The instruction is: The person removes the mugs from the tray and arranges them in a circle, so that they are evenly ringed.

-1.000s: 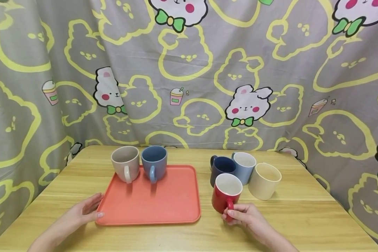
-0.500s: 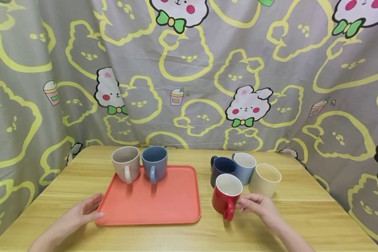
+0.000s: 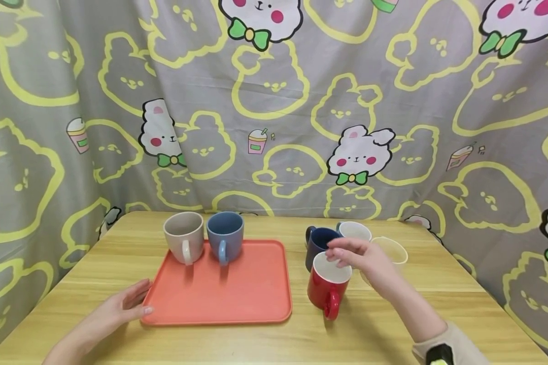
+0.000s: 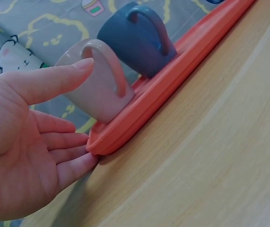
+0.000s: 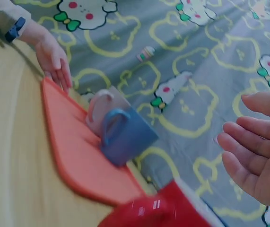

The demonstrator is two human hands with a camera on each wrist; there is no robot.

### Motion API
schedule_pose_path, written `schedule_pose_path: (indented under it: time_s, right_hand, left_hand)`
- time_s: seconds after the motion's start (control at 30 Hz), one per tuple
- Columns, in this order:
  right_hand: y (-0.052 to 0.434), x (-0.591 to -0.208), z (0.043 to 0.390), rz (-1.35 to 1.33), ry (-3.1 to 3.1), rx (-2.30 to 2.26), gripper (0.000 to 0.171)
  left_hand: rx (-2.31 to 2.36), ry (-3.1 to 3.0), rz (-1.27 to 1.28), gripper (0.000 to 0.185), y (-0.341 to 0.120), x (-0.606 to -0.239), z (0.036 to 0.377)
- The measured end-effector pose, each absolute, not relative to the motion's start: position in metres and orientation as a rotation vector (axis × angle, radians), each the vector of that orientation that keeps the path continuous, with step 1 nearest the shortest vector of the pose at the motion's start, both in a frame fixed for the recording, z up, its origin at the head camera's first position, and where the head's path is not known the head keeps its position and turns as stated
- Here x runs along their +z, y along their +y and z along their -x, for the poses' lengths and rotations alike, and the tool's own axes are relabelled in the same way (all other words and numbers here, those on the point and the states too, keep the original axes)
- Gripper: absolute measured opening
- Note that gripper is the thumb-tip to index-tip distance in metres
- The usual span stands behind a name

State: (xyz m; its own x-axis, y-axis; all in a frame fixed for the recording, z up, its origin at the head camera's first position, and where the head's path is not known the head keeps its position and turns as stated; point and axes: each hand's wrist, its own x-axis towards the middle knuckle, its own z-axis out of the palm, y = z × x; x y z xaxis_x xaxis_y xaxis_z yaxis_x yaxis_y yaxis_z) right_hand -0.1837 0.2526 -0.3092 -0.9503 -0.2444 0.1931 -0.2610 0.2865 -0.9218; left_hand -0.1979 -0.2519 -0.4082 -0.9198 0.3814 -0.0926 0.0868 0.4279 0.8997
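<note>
My left hand (image 3: 111, 313) rests at the near left edge of the coral tray (image 3: 237, 301), fingers extended. In the left wrist view its fingertips meet the tray's corner. Two mugs stand on the tray's back left part: a grey-beige mug (image 3: 179, 242) and a blue mug (image 3: 225, 238). My right hand (image 3: 367, 261) is raised over the rim of a red mug (image 3: 320, 289) and holds nothing; the right wrist view shows its fingers loosely extended. The red mug stands on the table right of the tray, handle toward me. Behind it is a navy mug (image 3: 313, 256), partly covered.
A light blue mug (image 3: 356, 231) with a white inside and a cream mug (image 3: 392, 248) stand behind my right hand, both partly hidden by it. The wooden table (image 3: 461, 314) ends at a patterned grey curtain (image 3: 283, 172) at the back and sides.
My right hand has let go of the red mug's handle, then moved right and upward to above the mug's rim. The red mug stays in place. My left hand keeps its place at the tray.
</note>
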Motion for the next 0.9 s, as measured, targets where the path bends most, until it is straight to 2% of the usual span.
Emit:
schedule_pose_path:
  time_s: [0.43,0.67,0.9]
  right_hand:
    - [0.165,-0.273,0.235,-0.720,-2.487,1.891,0.033]
    - [0.126,-0.279,0.257,-0.754,-2.548,1.861,0.034]
    - [0.096,-0.301,0.275,-0.741,-2.610,1.880,0.035]
  left_hand:
    - [1.494,2.453,-0.464,0.074,-0.251,-0.408,0.194]
    - [1.501,2.438,-0.462,0.074,-0.250,-0.409,0.194]
    - [1.507,2.428,-0.464,0.075,-0.251,-0.410,0.195]
